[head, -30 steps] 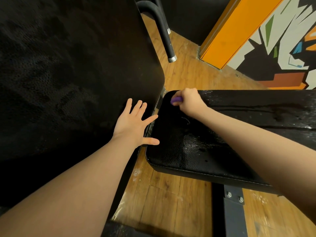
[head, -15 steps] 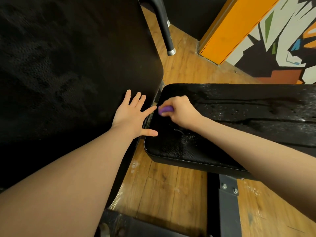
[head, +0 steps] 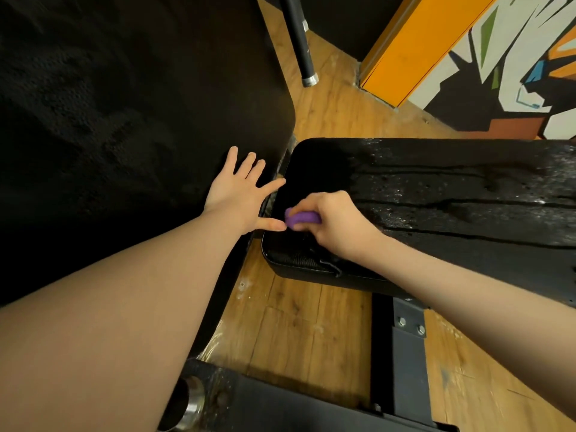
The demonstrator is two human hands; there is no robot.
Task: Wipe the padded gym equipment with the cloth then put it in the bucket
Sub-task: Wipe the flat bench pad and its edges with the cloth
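- The right hand (head: 335, 221) has its fingers curled round a bunched purple cloth (head: 301, 218) and presses it onto the near end of the black seat pad (head: 436, 194), close to the pad's left edge
- Only a small purple lump shows between fingers and thumb; balling it this way probably gives a firm scrubbing point for the corner instead of a broad sweep
- The left hand (head: 240, 194) lies flat with fingers spread wide on the big upright back pad (head: 124, 120), holding nothing; its thumb reaches toward the cloth and nearly meets it. It looks like a brace, steadying the body while leaning over the bench
- The seat pad farther right glistens with wet streaks and droplets, so that stretch appears already wiped, while the spot under the cloth and the narrow gap between the two pads seem to be the part in hand
- The large back pad looks dull and dry, so by my reckoning the wiping is not finished
- No bucket is in view, so the drop-off will mean turning away from here
- Below the pads lie the wooden floor (head: 311, 322) and a dark metal frame (head: 405, 353) with bolts; a painted wall (head: 514, 57) stands behind
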